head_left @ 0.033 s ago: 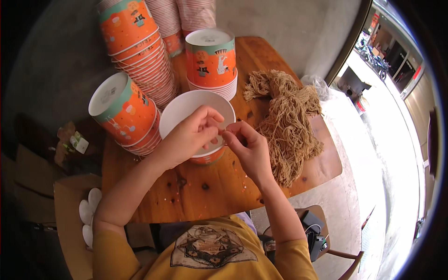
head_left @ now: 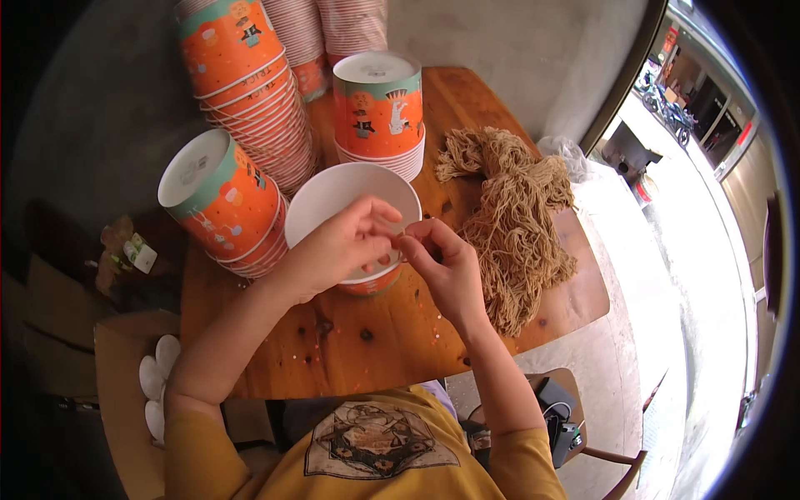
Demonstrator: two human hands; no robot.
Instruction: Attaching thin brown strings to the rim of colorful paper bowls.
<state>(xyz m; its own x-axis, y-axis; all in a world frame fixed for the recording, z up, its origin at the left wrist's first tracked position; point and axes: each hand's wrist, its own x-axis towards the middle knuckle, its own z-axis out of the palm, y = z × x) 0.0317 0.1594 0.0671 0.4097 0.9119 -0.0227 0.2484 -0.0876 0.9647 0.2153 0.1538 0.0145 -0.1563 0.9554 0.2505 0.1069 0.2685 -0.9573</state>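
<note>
A round paper bucket with a smooth white inside and an orange outer wall (head_left: 337, 193) stands upright on the brown, knotted wooden table (head_left: 367, 354), mouth upward, directly below both hands as the head view shows them. The left hand (head_left: 354, 240) reaches over its mouth from the near left side, fingers loosely bent and spread a little, covering part of the white inside. The right hand (head_left: 446, 257) is at the bucket's right edge, thumb and index finger brought together at the tips, which overlap the rim in this view. The two hands' fingertips nearly meet there. Whether the fingers grasp something small and thin, or touch the rim, I cannot tell.

Just left of the bucket, a leaning stack of upside-down orange-and-green printed paper buckets (head_left: 237, 204) rises beside the left forearm. Behind it stands a similar upside-down stack with white rims (head_left: 377, 108), and a taller orange stack (head_left: 237, 58) rises at the back left. Right of the right hand, a loose bundle of tan, stringy strands (head_left: 518, 229) lies on the table.
</note>
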